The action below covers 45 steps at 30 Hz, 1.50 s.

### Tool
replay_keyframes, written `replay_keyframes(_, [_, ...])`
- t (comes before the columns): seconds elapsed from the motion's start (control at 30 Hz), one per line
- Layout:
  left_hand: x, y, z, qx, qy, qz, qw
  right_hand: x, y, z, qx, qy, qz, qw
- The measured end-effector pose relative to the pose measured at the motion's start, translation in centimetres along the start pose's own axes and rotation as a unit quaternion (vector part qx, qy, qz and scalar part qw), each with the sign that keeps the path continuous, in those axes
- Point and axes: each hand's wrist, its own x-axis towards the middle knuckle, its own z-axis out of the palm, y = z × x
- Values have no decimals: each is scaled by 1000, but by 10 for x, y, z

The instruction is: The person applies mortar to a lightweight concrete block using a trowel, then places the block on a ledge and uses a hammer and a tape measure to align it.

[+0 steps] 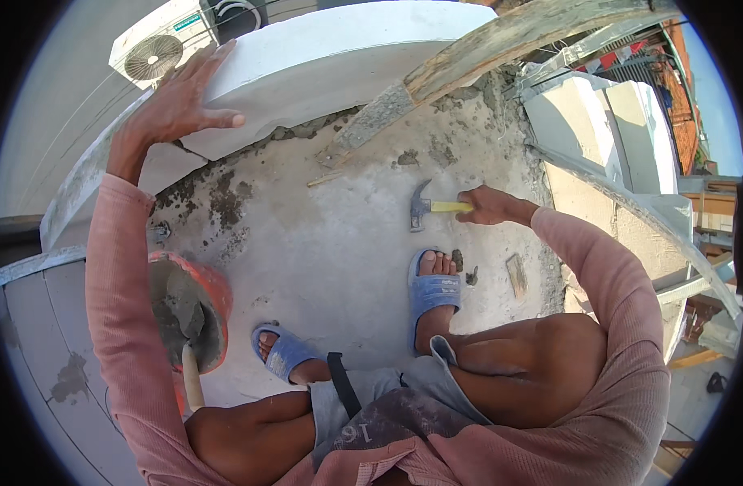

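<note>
My left hand (173, 105), fingers spread and thumb held apart, lies over the top of a low wall of white blocks (331, 50) at the far left. My right hand (491, 205) grips a claw hammer (421, 207) by its yellow handle. The dark metal head points left, over the pale cement floor (331, 235). Beside my left forearm stands an orange-red bucket (219, 287) with wet grey mortar (170, 296) inside. A trowel (191, 377) leans in it, its wooden handle toward me and its blade partly sunk in the mortar.
A mortar-stained wooden beam (501, 49) slants across the far wall down to the floor. More pale blocks (574, 121) and a curved ledge (630, 202) border the right. An air-conditioner unit (157, 44) sits beyond the wall. A wood scrap (516, 276) lies near my right foot.
</note>
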Motion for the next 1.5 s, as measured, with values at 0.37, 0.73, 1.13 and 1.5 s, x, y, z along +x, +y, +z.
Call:
replay_keyframes(0.37, [-16, -8, -3, 21, -33, -85, 996, 50, 70, -151, 431, 559, 13, 708])
replay_keyframes(0.73, [-14, -5, -6, -85, -14, -57, 995, 65, 63, -157, 499, 498, -60, 707])
replay_keyframes(1.13, [-13, -9, -5, -56, -36, -62, 996, 67, 62, -157, 517, 497, -68, 694])
replay_keyframes(1.5, [-20, -8, -9, -49, -43, -56, 996, 81, 79, -159, 485, 467, -64, 736])
